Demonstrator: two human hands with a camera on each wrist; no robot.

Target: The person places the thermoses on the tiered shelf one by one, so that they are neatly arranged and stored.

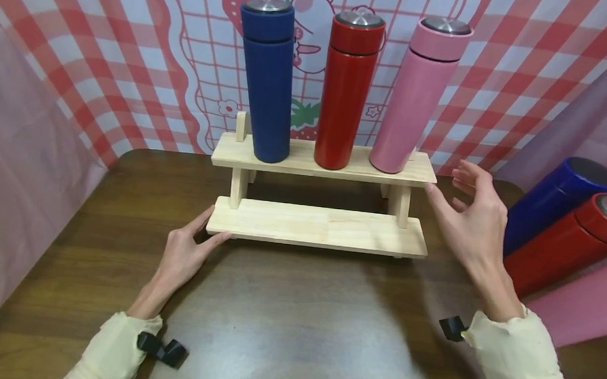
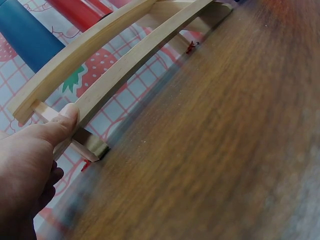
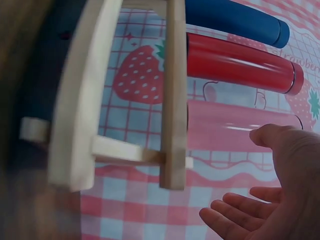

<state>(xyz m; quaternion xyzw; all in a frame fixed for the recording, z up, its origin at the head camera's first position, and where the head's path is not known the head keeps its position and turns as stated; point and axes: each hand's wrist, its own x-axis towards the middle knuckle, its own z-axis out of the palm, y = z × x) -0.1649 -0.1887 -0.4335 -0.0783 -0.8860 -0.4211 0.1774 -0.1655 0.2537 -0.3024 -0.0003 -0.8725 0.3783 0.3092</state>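
Observation:
A two-tier wooden stand [image 1: 279, 220] is on the table in the head view. On its upper shelf stand a dark blue thermos [image 1: 268, 91], a red thermos [image 1: 348, 98] and a pink thermos [image 1: 420, 97], left to right; the lower shelf is bare. My left hand [image 1: 183, 254] grips the left end of the lower shelf, its thumb [image 2: 65, 120] at the front edge. Beside the right end of the upper shelf is my right hand [image 1: 474, 227], fingers apart and lightly bent, holding nothing. Whether its thumb touches the shelf I cannot tell.
To the right of my right hand are another blue thermos [image 1: 554, 197], a red thermos [image 1: 572, 246] and a pink thermos [image 1: 594, 301], close together. A checked strawberry cloth [image 1: 132, 51] hangs behind the brown wooden table [image 1: 293, 319].

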